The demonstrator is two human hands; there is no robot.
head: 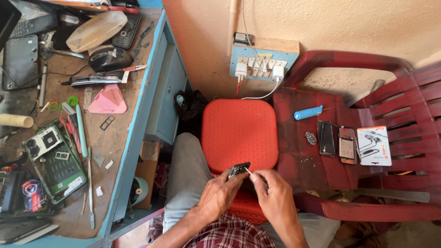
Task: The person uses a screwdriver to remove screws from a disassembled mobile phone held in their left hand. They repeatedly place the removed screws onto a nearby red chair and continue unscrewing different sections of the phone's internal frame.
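Between the fingers of both hands, low in the head view and just in front of the person's knees, sits a small dark phone part (pixel 239 170). The left hand (pixel 219 193) has its fingers closed around the part's lower edge, holding it tilted so that its long axis runs up and to the right, away from the left fingertips. The right hand (pixel 271 195) has its fingers pinched together on a thin metal tool (pixel 248 171), whose tip touches the part's right end; the tool slants up and to the left from the right fingertips, so the part lies just left of them and the two hands nearly meet. Both hands are about equally near the part, the left carrying it, the right reaching it only through the tool. Just beyond the fingers stands a red plastic stool (pixel 239 133). Well off to the right of the right fingers, a dark red plastic chair (pixel 367 92) carries a blue-handled screwdriver (pixel 308 112), two opened phones (pixel 337 142) and a white card pack (pixel 374 146). Well off to the left of the left fingers, a blue-edged work surface (pixel 133 133) holds a green phone frame (pixel 57 163), a pink triangular pick (pixel 108 100) and a black mouse (pixel 109 58).
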